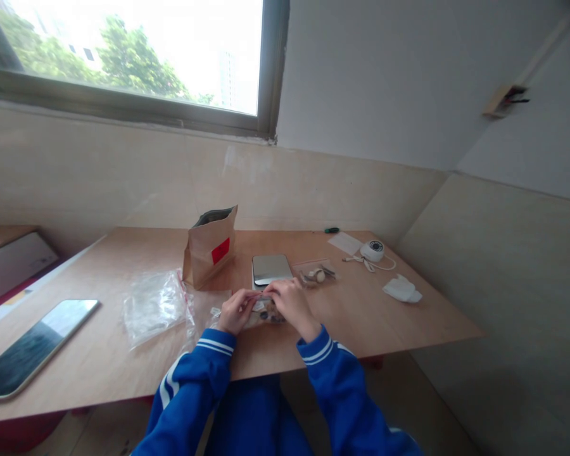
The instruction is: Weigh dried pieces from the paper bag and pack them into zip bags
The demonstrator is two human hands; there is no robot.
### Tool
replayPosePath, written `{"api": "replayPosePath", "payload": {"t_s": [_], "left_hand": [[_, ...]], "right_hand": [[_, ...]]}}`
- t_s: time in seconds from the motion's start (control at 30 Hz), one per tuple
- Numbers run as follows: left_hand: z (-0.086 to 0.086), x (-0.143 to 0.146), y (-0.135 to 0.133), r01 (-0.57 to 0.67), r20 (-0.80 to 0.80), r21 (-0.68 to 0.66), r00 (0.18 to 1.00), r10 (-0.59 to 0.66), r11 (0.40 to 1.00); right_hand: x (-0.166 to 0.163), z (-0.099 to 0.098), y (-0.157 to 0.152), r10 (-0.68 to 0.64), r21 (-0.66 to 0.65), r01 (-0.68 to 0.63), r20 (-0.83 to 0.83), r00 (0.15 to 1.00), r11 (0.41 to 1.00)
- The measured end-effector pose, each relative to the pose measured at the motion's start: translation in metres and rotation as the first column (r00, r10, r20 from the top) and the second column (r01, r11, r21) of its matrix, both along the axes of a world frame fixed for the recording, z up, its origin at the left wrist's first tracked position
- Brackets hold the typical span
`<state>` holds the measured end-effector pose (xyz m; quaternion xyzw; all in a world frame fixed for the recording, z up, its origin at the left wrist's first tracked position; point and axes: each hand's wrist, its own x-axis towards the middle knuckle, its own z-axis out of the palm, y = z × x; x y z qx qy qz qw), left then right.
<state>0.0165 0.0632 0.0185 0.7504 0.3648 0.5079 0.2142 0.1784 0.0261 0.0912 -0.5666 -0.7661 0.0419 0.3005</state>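
Observation:
Near the table's front edge, a clear zip bag (pixel 272 315) with small brown and dark pieces lies under my hands. My left hand (pixel 237 309) and my right hand (pixel 289 303) both pinch its top edge, fingertips almost meeting. Just beyond them sits a flat kitchen scale (pixel 272 268) with a silver top. Right of the scale lies another clear bag (pixel 317 274) with a round pale piece and darker pieces inside. To my left, a heap of empty clear zip bags (pixel 154 307) spreads over the wood, with red strips along their edges.
A brown paper pouch (pixel 208 253) with a red label stands open at the back. A tablet (pixel 35 348) lies at the far left. On the right are a white dome camera (pixel 372 251) with its cable, a crumpled tissue (pixel 403 289) and a green-handled screwdriver (pixel 332 230).

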Motion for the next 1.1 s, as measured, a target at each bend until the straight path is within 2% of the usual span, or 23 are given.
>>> {"api": "replayPosePath", "payload": {"t_s": [0.2,0.37,0.63,0.87,1.0,1.1], "left_hand": [[-0.003,0.001,0.002,-0.067,-0.012,0.169,0.998,0.069,0.983],[-0.004,0.001,0.003,-0.105,-0.023,0.224,0.993,0.112,0.969],[-0.005,0.000,0.002,-0.114,0.018,0.192,0.993,0.112,0.975],[-0.003,0.002,0.002,-0.082,0.012,0.201,0.997,0.081,0.976],[-0.002,0.003,0.002,-0.079,0.017,0.185,0.997,0.077,0.980],[0.000,0.005,0.001,-0.025,-0.028,0.186,0.999,0.031,0.982]], "right_hand": [[-0.006,-0.005,0.001,-0.073,0.063,0.070,0.054,0.996,0.996],[-0.005,-0.003,-0.004,-0.048,0.033,0.047,0.052,0.998,0.998],[0.012,-0.001,-0.006,-0.123,-0.020,0.123,0.027,0.992,0.992],[0.008,-0.003,-0.011,-0.169,-0.020,0.171,0.068,0.983,0.985],[0.001,0.002,-0.016,-0.127,-0.002,0.128,0.135,0.983,0.992],[-0.003,0.003,-0.016,-0.085,-0.014,0.088,0.160,0.983,0.996]]}}
